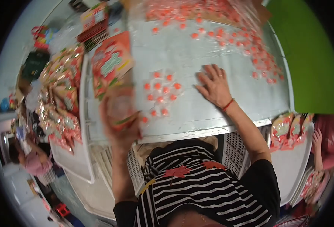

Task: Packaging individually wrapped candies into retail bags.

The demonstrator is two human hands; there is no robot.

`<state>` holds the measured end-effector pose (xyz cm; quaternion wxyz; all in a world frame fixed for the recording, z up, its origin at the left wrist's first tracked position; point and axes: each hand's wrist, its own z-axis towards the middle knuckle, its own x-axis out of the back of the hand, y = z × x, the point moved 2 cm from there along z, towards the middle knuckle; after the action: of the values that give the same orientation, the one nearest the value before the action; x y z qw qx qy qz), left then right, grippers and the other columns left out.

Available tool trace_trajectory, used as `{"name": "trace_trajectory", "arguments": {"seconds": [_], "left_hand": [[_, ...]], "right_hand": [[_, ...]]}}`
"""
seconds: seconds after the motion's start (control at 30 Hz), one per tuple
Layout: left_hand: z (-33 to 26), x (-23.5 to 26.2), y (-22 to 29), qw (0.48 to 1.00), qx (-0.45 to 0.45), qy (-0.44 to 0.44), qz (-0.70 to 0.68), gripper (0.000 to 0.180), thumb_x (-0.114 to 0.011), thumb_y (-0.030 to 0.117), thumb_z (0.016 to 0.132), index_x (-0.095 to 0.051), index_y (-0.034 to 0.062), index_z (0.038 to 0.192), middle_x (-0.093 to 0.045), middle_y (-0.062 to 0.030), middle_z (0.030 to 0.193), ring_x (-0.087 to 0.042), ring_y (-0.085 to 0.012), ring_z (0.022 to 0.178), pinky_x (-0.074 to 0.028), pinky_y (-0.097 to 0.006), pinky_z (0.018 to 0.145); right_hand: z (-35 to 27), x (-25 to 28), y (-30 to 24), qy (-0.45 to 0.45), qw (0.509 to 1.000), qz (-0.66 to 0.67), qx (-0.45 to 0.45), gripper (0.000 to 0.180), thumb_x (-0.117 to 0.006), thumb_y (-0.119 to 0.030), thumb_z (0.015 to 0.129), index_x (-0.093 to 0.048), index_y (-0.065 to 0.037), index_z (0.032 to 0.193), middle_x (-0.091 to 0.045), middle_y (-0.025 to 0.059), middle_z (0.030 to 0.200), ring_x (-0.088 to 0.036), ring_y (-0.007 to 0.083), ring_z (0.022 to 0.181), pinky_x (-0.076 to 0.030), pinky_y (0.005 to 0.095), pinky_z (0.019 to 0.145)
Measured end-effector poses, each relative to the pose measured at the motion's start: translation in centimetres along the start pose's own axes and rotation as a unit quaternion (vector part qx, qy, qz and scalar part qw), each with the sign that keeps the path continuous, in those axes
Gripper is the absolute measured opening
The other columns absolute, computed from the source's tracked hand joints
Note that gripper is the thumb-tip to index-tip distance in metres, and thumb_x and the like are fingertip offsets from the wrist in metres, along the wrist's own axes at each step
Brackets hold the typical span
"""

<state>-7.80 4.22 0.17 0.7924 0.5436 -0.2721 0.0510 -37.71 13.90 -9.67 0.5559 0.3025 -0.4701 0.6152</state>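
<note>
- Left hand, blurred, closes around a red printed pouch, held upright with its mouth up, seemingly for filling
- Right hand lies flat and open on the table; beside the sweets, likely to gather them
- Filled pouches are piled at left

Your left hand holds up a flat pouch, red-orange with a pale green patch; its lower part is motion-blurred. On the worktop just right of it lies a cluster of small clear sachets with orange centres; many more sachets are scattered toward the far edge. A heap of shiny red-and-gold pouches fills the white tray on your left. Further pouches lie at lower right.
</note>
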Motion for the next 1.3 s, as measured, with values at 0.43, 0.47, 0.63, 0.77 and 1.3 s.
{"name": "trace_trajectory", "arguments": {"seconds": [0.43, 0.47, 0.63, 0.77, 1.3], "left_hand": [[3.2, -4.5, 0.9, 0.957, -0.222, 0.084, 0.167, 0.105, -0.086, 0.034, 0.053, -0.031, 0.0012, 0.135, -0.04, -0.019, 0.133, -0.041, -0.0393, 0.117, -0.032, -0.05, 0.099], [3.2, -4.3, 0.8, 0.957, -0.213, 0.075, 0.182, 0.104, -0.085, 0.035, 0.054, -0.03, 0.001, 0.135, -0.04, -0.0196, 0.132, -0.04, -0.0397, 0.117, -0.031, -0.05, 0.1], [3.8, -5.4, 0.7, 0.953, -0.223, 0.064, 0.196, 0.101, -0.084, 0.032, 0.056, -0.03, 0.0, 0.135, -0.039, -0.0211, 0.132, -0.037, -0.0408, 0.12, -0.03, -0.051, 0.1], [4.2, -5.8, 0.5, 0.969, -0.179, 0.063, 0.156, 0.099, -0.083, 0.028, 0.057, -0.03, -0.0006, 0.135, -0.039, -0.0217, 0.131, -0.036, -0.0417, 0.12, -0.03, -0.053, 0.1], [4.4, -5.7, -0.7, 0.974, -0.172, 0.101, 0.107, 0.096, -0.082, 0.02, 0.055, -0.03, -0.0018, 0.133, -0.039, -0.0222, 0.132, -0.038, -0.0418, 0.119, -0.032, -0.051, 0.099]], "right_hand": [[4.0, -2.8, 1.0, 0.2, 0.845, 0.382, -0.316, 0.021, -0.063, -0.021, 0.086, -0.058, -0.004, 0.075, -0.051, -0.0018, 0.064, -0.046, 0.0094, 0.05, -0.037, 0.0253, 0.045], [6.1, -0.9, -1.6, 0.195, 0.77, 0.517, -0.32, 0.024, -0.06, -0.022, 0.09, -0.057, -0.004, 0.074, -0.047, -0.0052, 0.063, -0.04, 0.0033, 0.052, -0.033, 0.0213, 0.045], [13.5, 5.1, -11.2, 0.24, 0.676, 0.666, -0.204, 0.017, -0.056, -0.019, 0.092, -0.057, -0.006, 0.082, -0.049, -0.0037, 0.066, -0.04, 0.0027, 0.053, -0.035, 0.0203, 0.048], [13.8, 3.9, -13.4, 0.104, 0.706, 0.678, -0.177, 0.018, -0.056, -0.023, 0.093, -0.056, -0.005, 0.092, -0.053, -0.0026, 0.074, -0.045, 0.0033, 0.062, -0.039, 0.0198, 0.056], [10.8, 4.2, -13.8, 0.027, 0.893, 0.443, -0.075, 0.025, -0.046, -0.02, 0.094, -0.058, 0.0, 0.101, -0.061, 0.0168, 0.093, -0.059, 0.03, 0.089, -0.048, 0.0352, 0.074]]}}
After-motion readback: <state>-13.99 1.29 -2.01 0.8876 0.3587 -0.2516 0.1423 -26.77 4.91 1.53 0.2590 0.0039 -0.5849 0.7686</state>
